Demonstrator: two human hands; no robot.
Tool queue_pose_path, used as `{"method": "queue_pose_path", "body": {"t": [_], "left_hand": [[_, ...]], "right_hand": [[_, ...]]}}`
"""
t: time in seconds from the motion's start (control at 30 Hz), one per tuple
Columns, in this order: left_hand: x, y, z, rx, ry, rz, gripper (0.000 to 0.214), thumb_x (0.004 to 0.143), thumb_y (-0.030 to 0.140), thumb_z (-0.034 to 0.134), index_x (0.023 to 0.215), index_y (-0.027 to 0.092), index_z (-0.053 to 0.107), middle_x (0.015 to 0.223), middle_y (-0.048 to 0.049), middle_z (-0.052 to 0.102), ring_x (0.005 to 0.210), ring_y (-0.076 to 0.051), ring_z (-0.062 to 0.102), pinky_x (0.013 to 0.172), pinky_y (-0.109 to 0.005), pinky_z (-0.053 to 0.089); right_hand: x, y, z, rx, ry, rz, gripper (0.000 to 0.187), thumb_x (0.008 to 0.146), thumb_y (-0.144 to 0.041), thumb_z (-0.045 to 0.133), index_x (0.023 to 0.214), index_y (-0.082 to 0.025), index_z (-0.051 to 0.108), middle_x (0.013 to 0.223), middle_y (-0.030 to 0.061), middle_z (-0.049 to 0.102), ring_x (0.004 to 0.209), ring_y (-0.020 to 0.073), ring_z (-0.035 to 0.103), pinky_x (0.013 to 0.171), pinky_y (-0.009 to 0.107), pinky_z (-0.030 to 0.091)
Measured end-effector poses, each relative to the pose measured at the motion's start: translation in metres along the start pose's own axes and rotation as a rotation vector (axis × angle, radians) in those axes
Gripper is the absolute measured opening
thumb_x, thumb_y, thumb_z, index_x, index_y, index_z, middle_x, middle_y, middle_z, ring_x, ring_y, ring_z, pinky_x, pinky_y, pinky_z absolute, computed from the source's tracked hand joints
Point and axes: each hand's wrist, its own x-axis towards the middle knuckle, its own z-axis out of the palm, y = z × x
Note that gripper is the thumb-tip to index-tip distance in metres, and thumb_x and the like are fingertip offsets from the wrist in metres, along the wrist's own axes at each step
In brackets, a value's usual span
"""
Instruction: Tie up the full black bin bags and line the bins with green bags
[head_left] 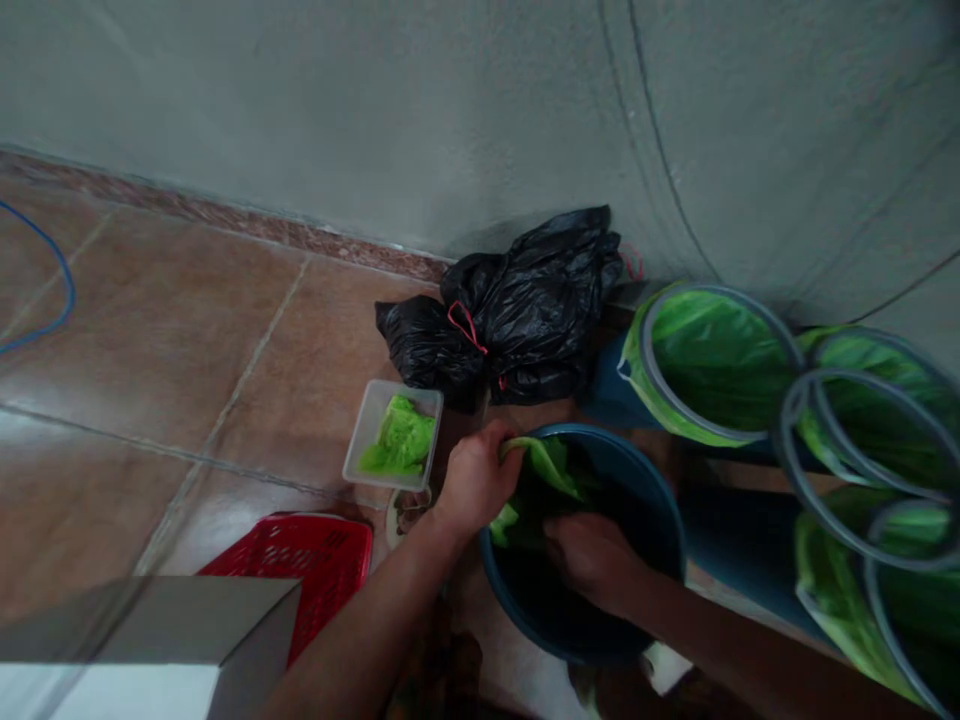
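Note:
A dark blue bucket [660, 520] stands on the floor below me. My left hand [476, 480] is closed round the stalk end of a bunch of green leaves [551, 470] at the bucket's near-left rim. My right hand [592, 560] reaches inside the bucket among the leaves, fingers curled and partly hidden in the dark. Just left of the bucket sits a clear plastic tub [375, 425] with green leaf pieces [401, 440] in it.
Black tied rubbish bags [525, 310] lean against the grey wall. Several bins lined with green bags [712, 360] crowd the right side. A red plastic basket [315, 560] and a grey box corner [150, 640] lie at lower left. Brown floor tiles stretch to the left.

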Motion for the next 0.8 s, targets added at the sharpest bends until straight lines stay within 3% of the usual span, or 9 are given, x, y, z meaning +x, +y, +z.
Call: {"method": "queue_pose_path", "body": {"t": [0.13, 0.2, 0.27, 0.37, 0.47, 0.53, 0.63, 0.7, 0.8], "left_hand": [[0.001, 0.000, 0.004, 0.044, 0.033, 0.022, 0.012, 0.088, 0.024, 0.055, 0.090, 0.021, 0.067, 0.078, -0.0006, 0.070, 0.069, -0.015, 0.063, 0.066, -0.023, 0.043], [0.001, 0.000, 0.004, 0.060, 0.049, 0.026, 0.011, 0.088, 0.023, 0.055, 0.089, 0.021, 0.066, 0.079, -0.0009, 0.070, 0.071, -0.015, 0.063, 0.068, -0.023, 0.043], [0.001, 0.000, 0.003, 0.069, 0.044, 0.030, 0.012, 0.089, 0.025, 0.055, 0.088, 0.021, 0.066, 0.077, -0.0007, 0.069, 0.071, -0.014, 0.063, 0.068, -0.023, 0.043], [0.000, -0.001, 0.000, 0.073, 0.010, 0.033, 0.012, 0.089, 0.026, 0.056, 0.087, 0.021, 0.067, 0.076, 0.0002, 0.068, 0.070, -0.013, 0.061, 0.067, -0.022, 0.042], [0.000, -0.001, -0.005, 0.075, -0.025, 0.046, 0.012, 0.087, 0.025, 0.058, 0.085, 0.020, 0.068, 0.075, 0.0008, 0.067, 0.069, -0.012, 0.059, 0.065, -0.021, 0.040], [0.003, -0.001, -0.010, 0.073, -0.063, 0.068, 0.013, 0.086, 0.027, 0.059, 0.084, 0.019, 0.070, 0.073, 0.0011, 0.066, 0.067, -0.012, 0.057, 0.063, -0.021, 0.039], [0.012, 0.001, -0.017, 0.078, -0.146, 0.088, 0.020, 0.082, 0.036, 0.064, 0.083, 0.017, 0.071, 0.068, 0.0022, 0.063, 0.062, -0.012, 0.054, 0.058, -0.022, 0.036], [0.019, 0.002, -0.021, 0.067, -0.197, 0.090, 0.028, 0.082, 0.042, 0.064, 0.080, 0.016, 0.072, 0.065, 0.0027, 0.060, 0.061, -0.011, 0.052, 0.056, -0.022, 0.034], [0.030, 0.004, -0.019, 0.035, -0.181, 0.100, 0.027, 0.087, 0.035, 0.056, 0.078, 0.015, 0.072, 0.066, 0.0019, 0.061, 0.063, -0.011, 0.052, 0.059, -0.021, 0.037]], "right_hand": [[0.004, 0.019, -0.006, 0.004, 0.285, 0.109, 0.025, 0.088, -0.036, 0.061, 0.105, -0.017, 0.065, 0.105, 0.0114, 0.067, 0.101, 0.0268, 0.064, 0.083, 0.034, 0.049], [0.015, 0.028, -0.001, 0.041, 0.303, 0.132, 0.026, 0.087, -0.031, 0.061, 0.106, -0.014, 0.065, 0.110, 0.0150, 0.066, 0.106, 0.0280, 0.062, 0.089, 0.035, 0.047], [0.022, 0.036, 0.004, 0.138, 0.284, 0.132, 0.018, 0.087, -0.025, 0.055, 0.095, -0.014, 0.068, 0.105, 0.0151, 0.068, 0.104, 0.0275, 0.063, 0.091, 0.035, 0.046], [0.016, 0.049, 0.003, 0.567, 0.249, 0.123, 0.021, 0.086, -0.030, 0.053, 0.084, -0.017, 0.068, 0.091, 0.0100, 0.071, 0.090, 0.0247, 0.066, 0.084, 0.035, 0.048], [-0.002, 0.067, -0.014, 1.171, 0.193, 0.217, 0.031, 0.084, -0.048, 0.056, 0.086, -0.019, 0.068, 0.082, 0.0050, 0.072, 0.077, 0.0217, 0.067, 0.072, 0.032, 0.051], [-0.010, 0.081, -0.029, 1.377, 0.209, 0.276, 0.036, 0.076, -0.055, 0.065, 0.086, -0.020, 0.068, 0.081, 0.0036, 0.072, 0.074, 0.0203, 0.066, 0.067, 0.030, 0.051], [-0.008, 0.097, -0.045, 1.323, 0.392, 0.292, 0.039, 0.067, -0.054, 0.074, 0.080, -0.018, 0.070, 0.076, 0.0033, 0.071, 0.069, 0.0182, 0.064, 0.064, 0.028, 0.048], [0.000, 0.104, -0.050, 1.206, 0.540, 0.292, 0.038, 0.069, -0.054, 0.073, 0.079, -0.018, 0.072, 0.074, 0.0030, 0.071, 0.068, 0.0175, 0.062, 0.063, 0.028, 0.047], [0.017, 0.110, -0.049, 1.027, 0.656, 0.278, 0.035, 0.073, -0.053, 0.067, 0.078, -0.018, 0.073, 0.070, 0.0021, 0.070, 0.065, 0.0174, 0.061, 0.062, 0.028, 0.046]]}}
